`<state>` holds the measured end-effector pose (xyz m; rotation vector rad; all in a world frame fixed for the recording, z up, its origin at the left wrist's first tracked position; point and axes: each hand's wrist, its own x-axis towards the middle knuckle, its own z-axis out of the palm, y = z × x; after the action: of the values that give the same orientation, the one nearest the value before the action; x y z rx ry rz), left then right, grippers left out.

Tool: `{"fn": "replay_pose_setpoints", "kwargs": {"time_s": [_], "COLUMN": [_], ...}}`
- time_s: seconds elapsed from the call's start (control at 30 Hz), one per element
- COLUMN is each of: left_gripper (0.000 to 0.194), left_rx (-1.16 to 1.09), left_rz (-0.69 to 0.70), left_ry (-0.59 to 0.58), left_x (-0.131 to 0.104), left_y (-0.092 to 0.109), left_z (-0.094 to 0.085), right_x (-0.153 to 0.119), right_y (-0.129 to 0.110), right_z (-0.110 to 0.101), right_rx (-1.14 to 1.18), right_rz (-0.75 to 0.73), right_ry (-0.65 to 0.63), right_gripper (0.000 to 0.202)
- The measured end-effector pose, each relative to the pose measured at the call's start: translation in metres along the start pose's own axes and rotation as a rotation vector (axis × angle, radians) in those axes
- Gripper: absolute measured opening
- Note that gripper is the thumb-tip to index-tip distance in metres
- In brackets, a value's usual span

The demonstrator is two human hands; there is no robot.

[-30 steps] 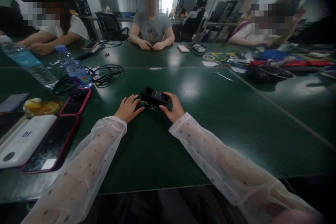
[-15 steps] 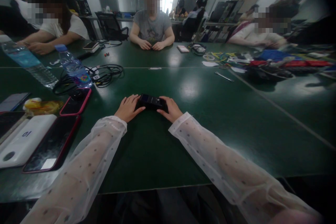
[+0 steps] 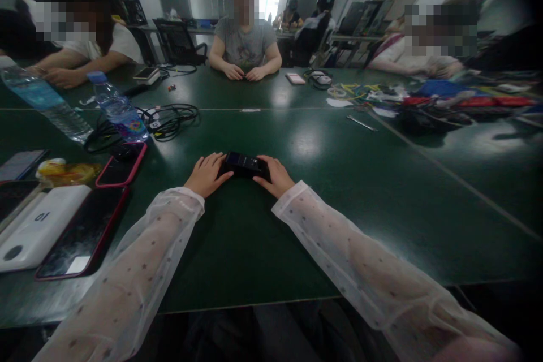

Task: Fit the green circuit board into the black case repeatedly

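A small black device (image 3: 243,163) with a dark screen on its upper face lies on the green table (image 3: 237,249), in the middle of the view. My left hand (image 3: 208,174) grips its left end, the thumb along the near side and the fingers over the far side. Its right end is between the thumb and fingers of my right hand (image 3: 275,176). The two ends of the device are partly hidden by my fingers.
At left are a red-edged phone (image 3: 87,235), a white power bank (image 3: 42,229), a pink-edged phone (image 3: 122,165), a water bottle (image 3: 119,107) and black cables (image 3: 176,119). A wrench (image 3: 362,123) lies at right. Several people sit around the table.
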<state>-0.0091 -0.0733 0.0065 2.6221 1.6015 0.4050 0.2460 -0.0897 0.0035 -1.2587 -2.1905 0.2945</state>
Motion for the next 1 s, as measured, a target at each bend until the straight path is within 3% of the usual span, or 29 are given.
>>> {"fn": "replay_pose_setpoints", "kwargs": {"time_s": [1.0], "left_gripper": [0.064], "left_rx": [-0.006], "left_rz": [0.005], "left_ry": [0.005], "left_x": [-0.0003], "left_y": [0.0009], "left_z": [-0.0023], "right_x": [0.0001], "right_y": [0.0011], "right_z": [0.0011], "right_rx": [-0.012], "right_rz": [-0.012], "right_ry": [0.008], "right_gripper": [0.058]}}
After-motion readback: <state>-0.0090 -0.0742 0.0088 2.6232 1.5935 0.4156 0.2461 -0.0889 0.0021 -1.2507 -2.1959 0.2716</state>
